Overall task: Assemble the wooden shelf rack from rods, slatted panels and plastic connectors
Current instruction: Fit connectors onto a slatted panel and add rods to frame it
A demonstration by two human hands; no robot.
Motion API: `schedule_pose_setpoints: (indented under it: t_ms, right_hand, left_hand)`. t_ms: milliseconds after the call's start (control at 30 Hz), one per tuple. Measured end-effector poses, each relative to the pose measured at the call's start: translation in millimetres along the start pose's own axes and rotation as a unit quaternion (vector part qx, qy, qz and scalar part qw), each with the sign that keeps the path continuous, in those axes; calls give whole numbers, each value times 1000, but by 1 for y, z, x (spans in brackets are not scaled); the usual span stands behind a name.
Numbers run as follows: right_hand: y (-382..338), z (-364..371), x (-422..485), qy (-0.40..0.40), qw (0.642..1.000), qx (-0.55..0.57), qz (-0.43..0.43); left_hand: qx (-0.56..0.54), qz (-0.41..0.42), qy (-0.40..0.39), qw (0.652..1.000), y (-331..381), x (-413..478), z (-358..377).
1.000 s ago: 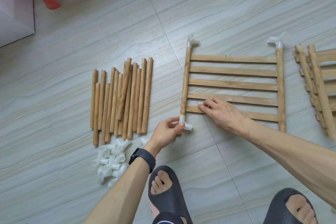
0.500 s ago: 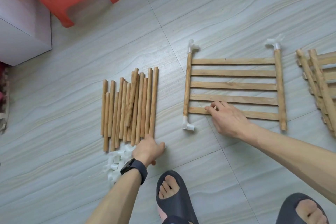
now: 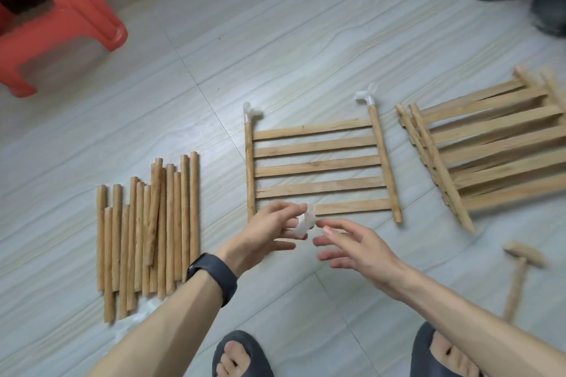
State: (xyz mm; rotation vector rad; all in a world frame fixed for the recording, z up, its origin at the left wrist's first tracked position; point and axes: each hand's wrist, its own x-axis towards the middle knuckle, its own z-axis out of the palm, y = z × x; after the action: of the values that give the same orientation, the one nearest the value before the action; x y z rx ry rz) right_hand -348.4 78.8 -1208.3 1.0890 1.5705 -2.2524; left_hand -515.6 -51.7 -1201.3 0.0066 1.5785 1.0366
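Left hand [image 3: 263, 232]: raised over the floor [image 3: 306, 40], fingers pinching one white plastic connector [image 3: 304, 223] in front of the near-left corner of the slatted panel [image 3: 318, 167]
Right hand [image 3: 358, 251]: fingers spread and relaxed, gripping nothing, just beside the connector
Done: both far corners of the flat-lying panel capped with fitted connectors [image 3: 252, 114]; near-left corner hidden behind the left hand
Remaining: near-right rod end bare, to be capped; judged an early stage, with no uprights joined and no second tier begun
Mallet [image 3: 520, 269]: 1, lying on the floor to the right, untouched
Connector count: 1 in hand, 2 fitted
Loose rods [image 3: 153, 229]: about 13, laid side by side left of the panel, one tilted across the others; exact count prevented by overlap
Panel make-up: 5 slats, 2 side rods
Panel stack [image 3: 496, 144]: several, overlapped, right of the panel; number not readable
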Motion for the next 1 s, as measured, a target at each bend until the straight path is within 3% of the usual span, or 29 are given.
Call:
schedule_pose_setpoints:
  t_ms: [200, 400, 533, 733, 1000]
  right_hand:
    - [14, -35, 6, 95, 994, 34, -29]
    - [40, -66, 20, 169, 986, 2, 8]
    - [50, -83, 25, 152, 987, 1, 61]
    - [51, -94, 26, 156, 969, 167, 91]
    - [56, -89, 17, 106, 942, 298, 111]
  left_hand:
    - [44, -8, -4, 999, -1, 32, 61]
    - [112, -12, -6, 994, -13, 50, 95]
    - [150, -30, -32, 988, -13, 53, 102]
    - [199, -37, -56, 978, -22, 57, 111]
    - [213, -19, 4, 977, -45, 60, 126]
